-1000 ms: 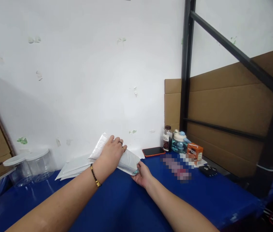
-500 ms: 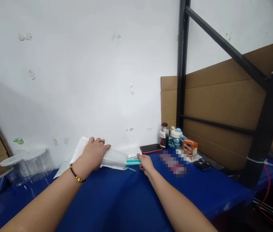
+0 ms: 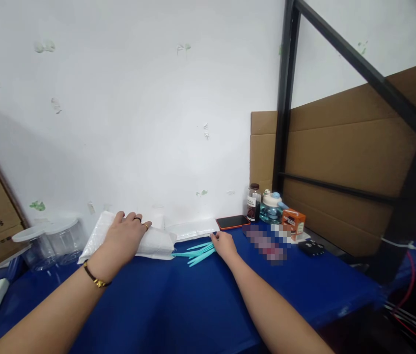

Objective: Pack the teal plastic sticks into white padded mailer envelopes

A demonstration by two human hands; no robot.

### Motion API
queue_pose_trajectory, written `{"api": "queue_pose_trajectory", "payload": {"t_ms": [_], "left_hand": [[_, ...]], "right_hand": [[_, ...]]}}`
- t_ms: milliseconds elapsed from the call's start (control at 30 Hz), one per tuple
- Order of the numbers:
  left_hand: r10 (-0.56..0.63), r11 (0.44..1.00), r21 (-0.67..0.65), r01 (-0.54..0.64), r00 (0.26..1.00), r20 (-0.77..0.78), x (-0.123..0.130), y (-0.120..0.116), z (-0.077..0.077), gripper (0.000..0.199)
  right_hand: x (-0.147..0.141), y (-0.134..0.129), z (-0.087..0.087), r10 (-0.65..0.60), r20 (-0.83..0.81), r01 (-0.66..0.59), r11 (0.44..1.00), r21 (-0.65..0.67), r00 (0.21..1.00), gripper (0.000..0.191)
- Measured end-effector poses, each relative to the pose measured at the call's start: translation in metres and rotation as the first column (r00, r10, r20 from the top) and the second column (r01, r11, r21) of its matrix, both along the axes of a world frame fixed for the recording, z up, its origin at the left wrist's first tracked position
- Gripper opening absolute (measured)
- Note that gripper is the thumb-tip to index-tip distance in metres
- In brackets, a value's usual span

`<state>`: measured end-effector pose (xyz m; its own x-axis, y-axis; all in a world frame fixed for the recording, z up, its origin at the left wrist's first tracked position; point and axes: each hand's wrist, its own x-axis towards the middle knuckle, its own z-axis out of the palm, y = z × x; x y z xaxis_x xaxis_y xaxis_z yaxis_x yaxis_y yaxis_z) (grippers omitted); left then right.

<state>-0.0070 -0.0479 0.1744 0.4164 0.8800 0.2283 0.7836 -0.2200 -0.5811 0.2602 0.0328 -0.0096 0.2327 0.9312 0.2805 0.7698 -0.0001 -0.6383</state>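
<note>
Right hand pinches teal strips reaching the pouch edge.

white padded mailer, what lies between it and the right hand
Thin turquoise strips, their far ends pinched in the right hand; the head view shows this.

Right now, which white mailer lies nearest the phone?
The flat mailer by the wall, behind the teal strips, its right end beside the phone; the left hand is on another mailer, farther left.

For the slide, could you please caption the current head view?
Left hand on a white bubble mailer, right hand gripping turquoise plastic strips over a blue tabletop.
</note>
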Motion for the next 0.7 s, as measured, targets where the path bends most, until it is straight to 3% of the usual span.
{"api": "queue_pose_trajectory", "payload": {"t_ms": [267, 433, 533, 633, 700], "left_hand": [[-0.147, 0.971, 0.195, 0.14, 0.989, 0.018, -0.001, -0.006, 0.013, 0.047], [-0.076, 0.994, 0.085, 0.065, 0.988, 0.137, -0.034, 0.009, 0.022, 0.059], [0.127, 0.98, -0.183, -0.083, 0.962, 0.243, -0.061, 0.016, 0.005, 0.08], [0.293, 0.871, -0.472, -0.132, 0.912, 0.286, -0.086, 0.02, -0.031, 0.091], [0.327, 0.834, -0.539, -0.119, 0.893, 0.31, -0.1, 0.023, -0.059, 0.092]], "right_hand": [[-0.014, -0.007, 0.001, 0.044, 0.126, -0.038, 0.998, -0.047, 0.991, 0.034], [-0.006, -0.01, 0.006, 0.141, 0.069, -0.137, 0.989, -0.057, 0.988, 0.033], [0.004, -0.01, 0.011, 0.24, 0.004, -0.239, 0.967, -0.084, 0.971, 0.032], [0.015, -0.011, 0.014, 0.326, -0.042, -0.329, 0.934, -0.142, 0.944, 0.028], [0.021, -0.011, 0.016, 0.372, -0.092, -0.382, 0.906, -0.183, 0.924, 0.024]]}}
